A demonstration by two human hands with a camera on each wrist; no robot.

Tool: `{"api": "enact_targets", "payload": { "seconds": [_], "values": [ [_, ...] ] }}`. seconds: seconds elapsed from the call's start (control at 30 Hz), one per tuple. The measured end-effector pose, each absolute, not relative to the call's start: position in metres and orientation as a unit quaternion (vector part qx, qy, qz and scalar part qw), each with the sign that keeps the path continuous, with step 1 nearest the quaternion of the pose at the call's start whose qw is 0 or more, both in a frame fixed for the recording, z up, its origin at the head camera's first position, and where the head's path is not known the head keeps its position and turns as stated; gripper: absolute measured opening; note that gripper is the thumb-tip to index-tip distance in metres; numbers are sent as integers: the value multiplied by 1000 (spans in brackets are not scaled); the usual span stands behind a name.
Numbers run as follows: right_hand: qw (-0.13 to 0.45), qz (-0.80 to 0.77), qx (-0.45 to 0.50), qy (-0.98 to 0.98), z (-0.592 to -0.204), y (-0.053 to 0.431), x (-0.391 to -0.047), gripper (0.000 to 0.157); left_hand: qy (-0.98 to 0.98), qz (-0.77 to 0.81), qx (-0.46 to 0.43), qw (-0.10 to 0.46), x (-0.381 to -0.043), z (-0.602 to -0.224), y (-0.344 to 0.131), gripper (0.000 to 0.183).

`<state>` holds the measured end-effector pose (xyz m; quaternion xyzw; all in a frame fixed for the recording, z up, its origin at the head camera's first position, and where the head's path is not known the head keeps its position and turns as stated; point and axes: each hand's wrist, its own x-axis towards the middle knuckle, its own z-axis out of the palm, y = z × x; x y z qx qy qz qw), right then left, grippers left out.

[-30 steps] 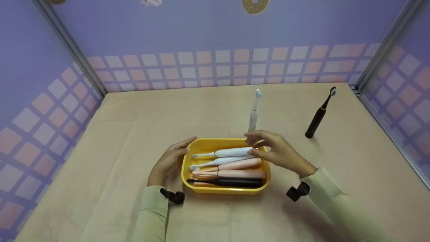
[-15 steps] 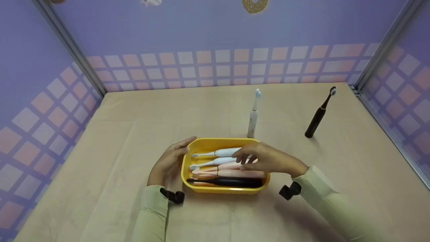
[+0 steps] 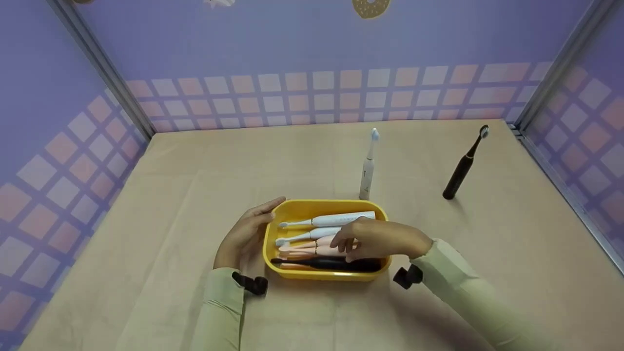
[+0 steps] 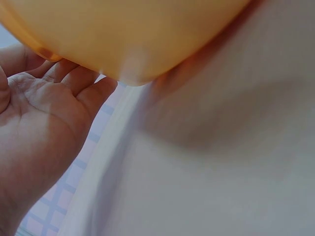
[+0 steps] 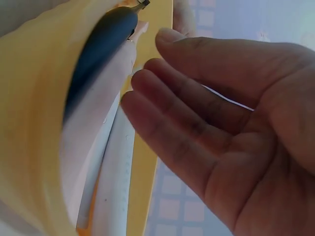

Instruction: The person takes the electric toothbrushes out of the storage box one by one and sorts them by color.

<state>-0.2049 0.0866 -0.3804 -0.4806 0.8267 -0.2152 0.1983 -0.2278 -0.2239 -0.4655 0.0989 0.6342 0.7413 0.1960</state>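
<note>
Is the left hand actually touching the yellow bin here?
Touching. The head view shows it: the thumb of the left hand rests against the rim of the yellow bin.

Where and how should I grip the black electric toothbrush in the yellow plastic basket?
Probably pinch the black toothbrush by its thick handle from above: it lies along the near wall of the yellow basket, and its neck is thinner.

The yellow basket [image 3: 327, 276] looks like smooth plastic with a glossy rim; the white toothbrushes [image 3: 334, 221] in it, smooth plastic too, the black toothbrush [image 3: 312, 263] low-sheen. The tabletop [image 3: 219, 165] resembles matt, creased cloth, the corner posts [image 3: 560, 63] dull metal, the sleeves [image 3: 219, 302] matt cloth
</note>
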Motion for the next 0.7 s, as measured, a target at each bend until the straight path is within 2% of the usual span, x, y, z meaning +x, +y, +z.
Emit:
{"api": "enact_targets", "payload": {
  "seconds": [0.43,0.6,0.7],
  "values": [
    [222,-126,-443,860,-380,66,-197,27,644,737,78,187,-228,-465,-222,52],
    [215,-109,-456,857,-381,62,-196,7,643,738,73,190,-228,-466,-222,53],
    [203,-103,-472,852,-382,60,-196,10,644,738,73,190,-229,-466,-223,53]
  ]
}}
